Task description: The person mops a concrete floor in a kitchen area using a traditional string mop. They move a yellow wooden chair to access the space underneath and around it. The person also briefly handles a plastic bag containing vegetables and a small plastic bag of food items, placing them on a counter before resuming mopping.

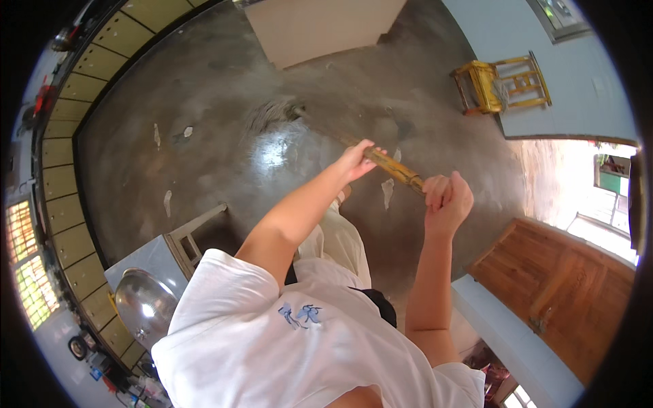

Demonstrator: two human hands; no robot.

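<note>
1. A person in a white short-sleeved shirt looked down at both bare hands, which held a long yellowish bamboo-like broom handle (391, 164) slanting across the middle of the view.
2. The left hand (358, 160) was wrapped around the handle lower down, nearer the brush; its grip was closed on the handle.
3. The right hand (447, 198) was clenched in a fist around the upper end of the handle, its grip likewise closed on it.
4. The grey bristly broom head (272, 112) rested on the dark polished concrete floor (204, 88), well ahead of the person and blurred.
5. Pale scraps of litter (387, 192) lay scattered on the floor, some near the broom and some to the left.
6. To sweep well, I judge the bristles should stay pressed flat on the floor, with the lower hand steering and the upper hand steadying.
7. A small yellow wooden stool (500, 85) stood by the pale blue wall, and a brown wooden door (564, 292) stood open at the right.
8. A shiny metal bowl (144, 306) sat at the lower left.
</note>
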